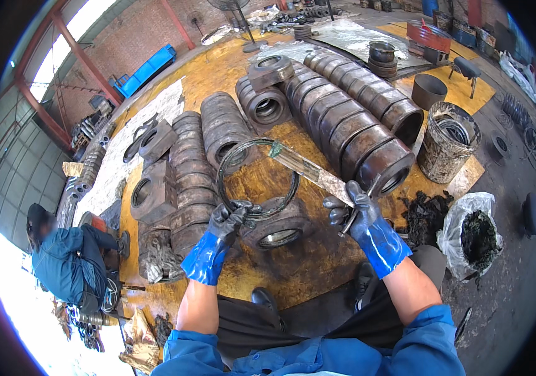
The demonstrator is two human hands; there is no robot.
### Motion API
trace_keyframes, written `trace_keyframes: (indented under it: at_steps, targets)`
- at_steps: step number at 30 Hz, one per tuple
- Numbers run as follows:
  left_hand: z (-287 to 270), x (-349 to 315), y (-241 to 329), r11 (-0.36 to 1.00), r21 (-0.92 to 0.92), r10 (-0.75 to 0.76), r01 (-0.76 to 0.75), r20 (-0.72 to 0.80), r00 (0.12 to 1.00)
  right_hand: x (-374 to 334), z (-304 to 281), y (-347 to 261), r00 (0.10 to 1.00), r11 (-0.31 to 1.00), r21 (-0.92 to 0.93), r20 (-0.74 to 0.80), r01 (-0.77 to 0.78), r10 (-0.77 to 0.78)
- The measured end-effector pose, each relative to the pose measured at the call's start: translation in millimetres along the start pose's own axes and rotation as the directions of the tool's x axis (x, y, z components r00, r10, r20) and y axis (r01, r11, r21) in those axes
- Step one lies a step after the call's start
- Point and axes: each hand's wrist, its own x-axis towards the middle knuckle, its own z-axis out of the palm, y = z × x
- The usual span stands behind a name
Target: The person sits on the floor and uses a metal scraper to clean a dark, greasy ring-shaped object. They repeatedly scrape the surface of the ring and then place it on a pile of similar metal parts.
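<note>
My left hand (226,220), in a blue rubber glove with dark-stained fingers, is closed on the lower edge of a thin dark ring (220,178). The ring is held up, tilted, above a greasy metal block with a round bore (298,227). My right hand (361,213), gloved alike, grips a long flat strip (309,168). Its far end carries green grease and touches or overlaps the ring's upper rim; I cannot tell which. A thin metal rod with a bolt-like head (346,229) also sticks out from under the right fingers.
Rows of heavy metal rings (343,125) lie beyond my hands. To the right stand a grimy bucket (446,144) and a clear plastic bag (453,241) of dark green stuff, beside black rags (426,216). A person in blue (67,260) sits at the left.
</note>
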Motion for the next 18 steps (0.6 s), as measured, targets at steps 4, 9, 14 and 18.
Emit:
trace_keyframes:
  at_steps: [4,9,14,18]
  targets:
    - [-12,-3,-8,0.999,0.044,-0.009,0.008,0.028,1.000,-4,11,-1,0.999,0.998,-0.052,0.004,-0.033,0.033]
    - [5,-4,-4,0.989,-0.103,-0.098,0.108,0.101,0.990,-3,8,2,0.998,0.994,-0.104,0.055,-0.033,0.038]
    - [4,9,-24,0.897,-0.396,-0.194,0.198,0.050,0.980,-2,18,12,0.990,0.994,-0.072,0.106,-0.087,0.094]
    - [2,18,-24,0.788,-0.600,-0.230,0.141,-0.075,0.970,-7,19,11,0.999,0.999,-0.044,0.028,-0.022,0.024]
